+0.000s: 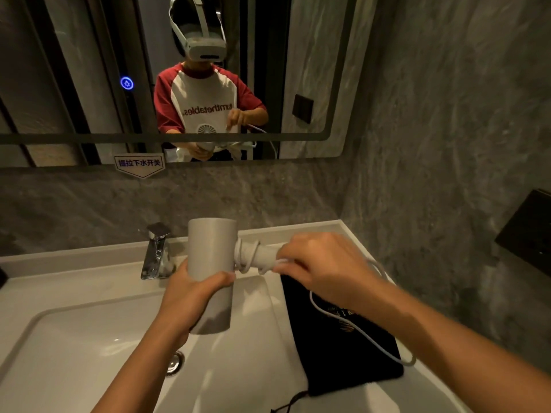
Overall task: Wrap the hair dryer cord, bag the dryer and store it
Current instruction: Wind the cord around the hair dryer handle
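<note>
**Cord Wrap at the Basin**

Both forearms entered from the lower edge; the left hand was closed around the barrel of the hair dryer, thumb across the front and fingers behind, holding it above the sink; the right hand pinched the white cord between its fingertips at the end of the handle, where several turns were already wound; the slack trailed in a loop over the black bag, which lay flat on the counter right of the basin; a chrome faucet stood behind the dryer, below the mirror.
</note>
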